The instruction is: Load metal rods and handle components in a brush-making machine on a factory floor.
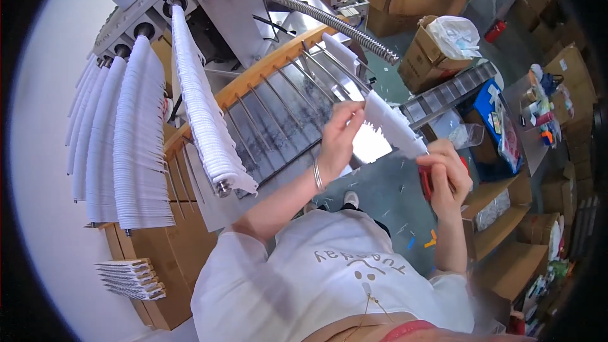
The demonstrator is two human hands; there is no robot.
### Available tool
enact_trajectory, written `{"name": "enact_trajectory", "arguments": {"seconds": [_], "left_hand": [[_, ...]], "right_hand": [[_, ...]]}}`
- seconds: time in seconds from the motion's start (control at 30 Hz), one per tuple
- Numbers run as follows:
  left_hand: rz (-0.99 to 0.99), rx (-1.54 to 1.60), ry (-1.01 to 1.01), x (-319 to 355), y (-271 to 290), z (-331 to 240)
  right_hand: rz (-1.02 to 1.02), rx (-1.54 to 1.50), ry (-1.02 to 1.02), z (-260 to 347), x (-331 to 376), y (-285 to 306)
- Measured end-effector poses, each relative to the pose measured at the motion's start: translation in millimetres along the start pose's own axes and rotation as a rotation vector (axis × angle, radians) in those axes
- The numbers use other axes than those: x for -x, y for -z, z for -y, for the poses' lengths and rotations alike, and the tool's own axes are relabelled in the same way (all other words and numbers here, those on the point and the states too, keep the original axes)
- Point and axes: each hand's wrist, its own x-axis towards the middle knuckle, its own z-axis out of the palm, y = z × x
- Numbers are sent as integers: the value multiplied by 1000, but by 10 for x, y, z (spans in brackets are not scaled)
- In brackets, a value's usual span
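Note:
A stack of thin white pieces (pixel 394 125) sits between my two hands, lined up at the end of a metal rod that slopes down from the wooden rail (pixel 278 60). My left hand (pixel 340 142), with a bangle on its wrist, pinches the near-left end of this stack. At the stack's lower right end is my right hand (pixel 446 176), curled round a red-handled hand tool (pixel 426 182). The fingers hide the tool's head, so its exact kind is unclear. Another small white stack (pixel 341 52) lies on a rod further back.
Long rows of white pieces (pixel 142 133) hang on spiral rods at the left, one close to my left forearm. A bare spiral rod (pixel 316 14) juts over the rail. Cardboard boxes (pixel 430 57) and a blue bin (pixel 491 126) stand right. Scraps litter the floor.

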Motion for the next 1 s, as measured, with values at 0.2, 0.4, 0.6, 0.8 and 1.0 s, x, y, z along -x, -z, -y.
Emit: {"name": "enact_trajectory", "arguments": {"seconds": [0.2, 0.4, 0.6, 0.8, 1.0], "left_hand": [[-398, 348, 125, -646, 70, 360], [-512, 536, 210, -1168, 173, 521], [-433, 250, 256, -981, 84, 422], [-211, 329, 114, -472, -222, 37], [-161, 542, 240, -339, -457, -187]], "right_hand": [[-105, 21, 34, 126, 249, 266], [-119, 72, -13, 169, 229, 283], [-49, 144, -46, -16, -32, 117], [-55, 44, -43, -43, 189, 391], [-109, -85, -95, -111, 467, 742]]}}
